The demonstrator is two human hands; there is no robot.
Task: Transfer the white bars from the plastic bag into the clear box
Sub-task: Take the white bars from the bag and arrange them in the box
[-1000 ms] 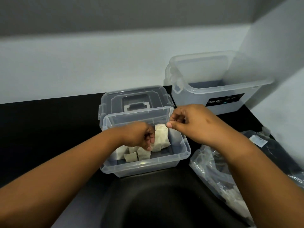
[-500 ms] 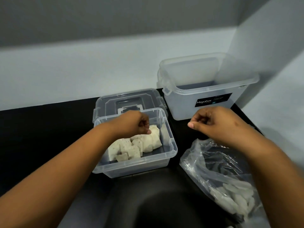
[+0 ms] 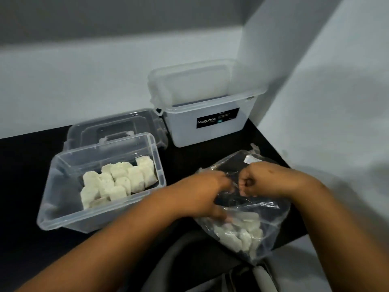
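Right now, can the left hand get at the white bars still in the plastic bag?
Probably yes. The left hand is already at the plastic bag, fingers toward the white bars heaped at its near end. The right hand grips the film beside it. Whether the mouth is open enough isn't clear.

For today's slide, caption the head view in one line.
Both hands work at the plastic bag of white bars beside the part-filled clear box.

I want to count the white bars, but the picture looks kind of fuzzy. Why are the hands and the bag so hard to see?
In the head view, the left hand and right hand are smeared by motion blur; the plastic bag shows glare streaks, hazing the white bars inside. The dim room adds grain, but the bars in the clear box look sharper.
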